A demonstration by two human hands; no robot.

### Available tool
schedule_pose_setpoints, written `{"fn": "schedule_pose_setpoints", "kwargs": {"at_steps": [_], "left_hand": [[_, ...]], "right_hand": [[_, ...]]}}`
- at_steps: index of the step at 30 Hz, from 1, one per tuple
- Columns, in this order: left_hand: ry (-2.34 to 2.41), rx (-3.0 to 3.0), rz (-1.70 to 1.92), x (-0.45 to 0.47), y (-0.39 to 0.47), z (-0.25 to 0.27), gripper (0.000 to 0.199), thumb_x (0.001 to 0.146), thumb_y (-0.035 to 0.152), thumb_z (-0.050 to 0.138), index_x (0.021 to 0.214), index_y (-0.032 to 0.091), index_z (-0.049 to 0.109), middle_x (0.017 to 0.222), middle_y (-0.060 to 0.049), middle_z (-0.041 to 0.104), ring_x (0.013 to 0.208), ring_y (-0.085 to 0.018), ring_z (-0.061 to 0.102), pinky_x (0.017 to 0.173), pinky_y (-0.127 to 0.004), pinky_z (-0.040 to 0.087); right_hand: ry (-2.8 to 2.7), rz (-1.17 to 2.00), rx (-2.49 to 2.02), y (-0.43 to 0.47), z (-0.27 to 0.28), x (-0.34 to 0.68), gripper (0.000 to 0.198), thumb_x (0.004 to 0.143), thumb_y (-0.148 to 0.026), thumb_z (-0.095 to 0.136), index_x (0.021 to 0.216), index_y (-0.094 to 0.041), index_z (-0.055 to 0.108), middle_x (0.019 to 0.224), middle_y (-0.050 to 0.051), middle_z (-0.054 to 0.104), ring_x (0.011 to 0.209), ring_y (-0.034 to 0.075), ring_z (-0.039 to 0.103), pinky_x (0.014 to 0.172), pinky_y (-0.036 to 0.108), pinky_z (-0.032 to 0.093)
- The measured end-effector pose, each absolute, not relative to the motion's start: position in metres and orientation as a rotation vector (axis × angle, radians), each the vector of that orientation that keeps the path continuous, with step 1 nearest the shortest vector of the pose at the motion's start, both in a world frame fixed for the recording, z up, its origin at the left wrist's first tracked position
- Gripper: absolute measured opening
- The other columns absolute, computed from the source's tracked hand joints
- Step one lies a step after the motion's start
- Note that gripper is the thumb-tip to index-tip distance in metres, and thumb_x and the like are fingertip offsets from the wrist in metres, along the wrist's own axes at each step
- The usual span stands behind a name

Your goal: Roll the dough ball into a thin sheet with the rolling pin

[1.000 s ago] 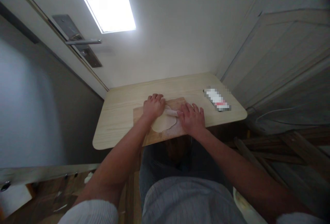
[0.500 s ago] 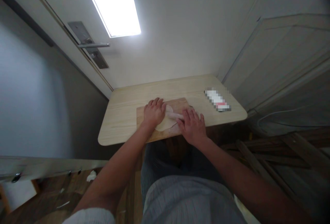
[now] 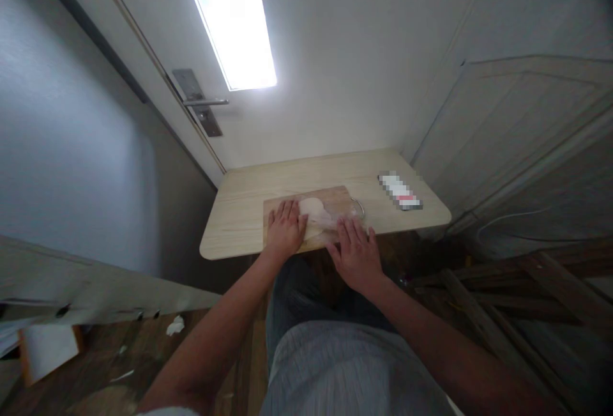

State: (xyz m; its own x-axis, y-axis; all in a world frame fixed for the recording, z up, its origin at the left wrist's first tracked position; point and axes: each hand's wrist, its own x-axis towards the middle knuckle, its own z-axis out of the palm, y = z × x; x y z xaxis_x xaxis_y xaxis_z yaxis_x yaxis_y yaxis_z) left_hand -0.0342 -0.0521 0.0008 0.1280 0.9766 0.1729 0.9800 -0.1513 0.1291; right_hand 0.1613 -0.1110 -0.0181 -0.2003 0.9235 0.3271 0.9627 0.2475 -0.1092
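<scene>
My left hand point(image 3: 286, 227) lies palm down, fingers stretched out, over the left part of a small wooden cutting board point(image 3: 338, 195). Its thumb side touches a flat, pale round of what looks like dough point(image 3: 311, 207). To the right, my right hand point(image 3: 357, 246) rests at the board's near right edge with its fingers apart. A whitish, blurred strip point(image 3: 330, 218) runs across the dough towards my right fingertips; I cannot make out whether it is a thin rod or folded film. My palms hide what lies beneath them.
The board sits on a light wood table point(image 3: 239, 211) against a white door with a lever handle point(image 3: 205, 102). A metal loop handle point(image 3: 360, 207) is on the board's right side. A blurred-out phone point(image 3: 400, 191) lies further right. Wooden beams point(image 3: 483, 301) stand below right.
Both hands have come back towards me over the board, and more of its far edge and its metal loop show. The whole view has shifted slightly.
</scene>
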Motion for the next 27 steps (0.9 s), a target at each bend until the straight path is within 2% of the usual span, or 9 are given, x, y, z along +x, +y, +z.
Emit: {"fn": "schedule_pose_setpoints", "kwargs": {"at_steps": [4, 8, 12, 16, 20, 24, 27], "left_hand": [[-2.055, -2.355, -0.381, -0.036, -0.065, -0.001, 0.061, 0.101, 0.050, 0.022, 0.153, 0.020, 0.033, 0.158, -0.011, 0.037, 0.150, -0.027, 0.024, 0.119, -0.051, 0.020], [-2.110, -2.391, -0.404, -0.040, -0.067, 0.001, 0.059, 0.101, 0.051, 0.026, 0.150, 0.021, 0.037, 0.158, -0.009, 0.038, 0.148, -0.025, 0.028, 0.118, -0.047, 0.023], [-2.213, -2.215, -0.573, -0.047, -0.071, 0.007, 0.051, 0.099, 0.047, 0.035, 0.142, 0.020, 0.046, 0.146, -0.010, 0.053, 0.136, -0.022, 0.044, 0.113, -0.038, 0.031], [-2.486, -1.920, -0.507, -0.050, -0.072, 0.015, 0.034, 0.095, 0.041, 0.043, 0.116, 0.022, 0.061, 0.121, -0.011, 0.066, 0.116, -0.027, 0.057, 0.097, -0.040, 0.043], [-2.631, -2.028, -0.288, -0.050, -0.054, 0.027, 0.022, 0.088, 0.040, 0.051, 0.091, 0.023, 0.065, 0.105, -0.009, 0.072, 0.105, -0.028, 0.062, 0.089, -0.043, 0.044], [-2.795, -2.115, -0.188, -0.054, -0.033, 0.036, 0.016, 0.080, 0.037, 0.061, 0.085, 0.023, 0.065, 0.096, -0.006, 0.073, 0.096, -0.026, 0.065, 0.082, -0.037, 0.044], [-2.852, -2.132, -0.265, -0.057, -0.027, 0.034, 0.011, 0.078, 0.031, 0.063, 0.084, 0.021, 0.063, 0.091, -0.006, 0.072, 0.088, -0.023, 0.065, 0.075, -0.032, 0.044]], "right_hand": [[-2.195, -0.177, -1.711, -0.114, -0.015, 0.164, 0.056, 0.098, -0.043, 0.041, 0.147, -0.015, 0.042, 0.152, 0.017, 0.044, 0.141, 0.033, 0.032, 0.113, 0.057, 0.018], [-2.191, -0.087, -1.718, -0.095, -0.005, 0.171, 0.041, 0.095, -0.035, 0.050, 0.132, -0.019, 0.057, 0.133, 0.014, 0.060, 0.126, 0.031, 0.046, 0.108, 0.052, 0.025], [-2.294, 0.063, -1.648, -0.068, 0.003, 0.184, 0.028, 0.092, -0.033, 0.055, 0.115, -0.022, 0.067, 0.113, 0.009, 0.067, 0.111, 0.026, 0.054, 0.097, 0.040, 0.037], [-2.250, 0.144, -1.586, -0.046, -0.003, 0.208, 0.030, 0.094, -0.037, 0.052, 0.115, -0.020, 0.066, 0.114, 0.010, 0.067, 0.108, 0.026, 0.055, 0.094, 0.038, 0.040], [-2.060, 0.241, -1.588, -0.031, -0.014, 0.229, 0.035, 0.095, -0.042, 0.049, 0.114, -0.016, 0.064, 0.109, 0.013, 0.067, 0.102, 0.027, 0.057, 0.092, 0.040, 0.044], [-1.986, 0.309, -1.517, -0.021, -0.021, 0.233, 0.040, 0.095, -0.047, 0.047, 0.112, -0.015, 0.064, 0.104, 0.014, 0.067, 0.099, 0.028, 0.057, 0.090, 0.044, 0.047], [-1.960, 0.362, -1.465, -0.017, -0.024, 0.231, 0.040, 0.095, -0.049, 0.049, 0.111, -0.016, 0.064, 0.104, 0.013, 0.066, 0.099, 0.028, 0.056, 0.090, 0.044, 0.047]]}}
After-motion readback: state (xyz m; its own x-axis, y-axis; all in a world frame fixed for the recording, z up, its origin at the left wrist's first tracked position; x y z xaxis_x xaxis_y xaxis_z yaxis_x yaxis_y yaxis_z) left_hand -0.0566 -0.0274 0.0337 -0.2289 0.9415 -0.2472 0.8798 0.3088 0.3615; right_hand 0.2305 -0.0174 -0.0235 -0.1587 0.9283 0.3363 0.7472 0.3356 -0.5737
